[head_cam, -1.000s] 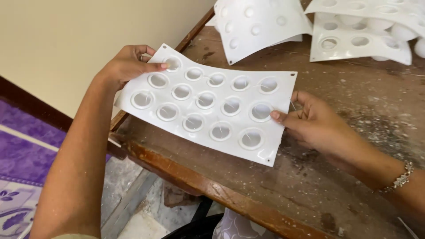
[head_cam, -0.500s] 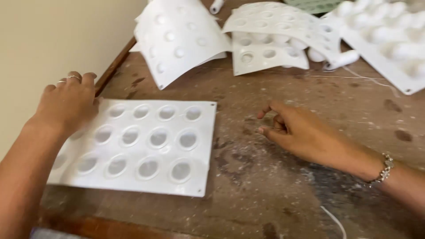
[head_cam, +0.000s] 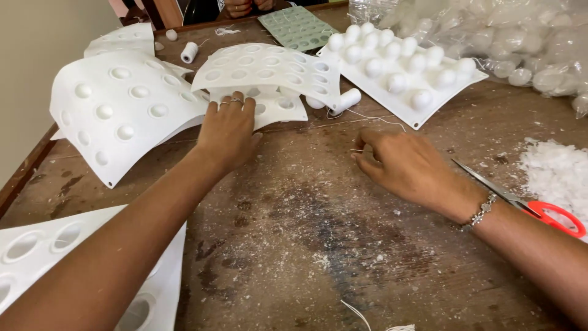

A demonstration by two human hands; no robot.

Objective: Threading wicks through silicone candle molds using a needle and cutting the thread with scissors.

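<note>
White dimpled sheets (head_cam: 263, 79) lie stacked at the middle of the far side of the table (head_cam: 318, 245), the top one bowed upward over a flatter one beneath. The left hand (head_cam: 228, 132) lies flat on the lower sheet's near edge, fingers spread and pressing down, not clenched. The right hand (head_cam: 404, 164) rests on bare wood to the right, fingertips pinched together near a thin white thread (head_cam: 367, 116); whether it actually grips the thread is too fine to tell.

A clear bag (head_cam: 490, 37) of white balls fills the far right corner, its contents blurred behind the plastic and cut off by the frame. Just left of it a white tray (head_cam: 422, 113) carries rows of white balls. A green tray (head_cam: 297, 27) lies flat at the far edge. Another curled sheet (head_cam: 116, 110) sits at the left, and a further one (head_cam: 37, 245) at the near left corner is partly covered by the left forearm and cut off. Red-handled scissors (head_cam: 533, 205) lie behind the right wrist, blades partly hidden. White scraps (head_cam: 557, 171) are heaped at the right edge. A small spool (head_cam: 190, 52) stands near the far left, and another (head_cam: 346, 100) lies by the stack. Another person's hands (head_cam: 248, 6) show at the top edge, mostly cut off.

The sheets are thin, matte white, with even rows of round pockets.
</note>
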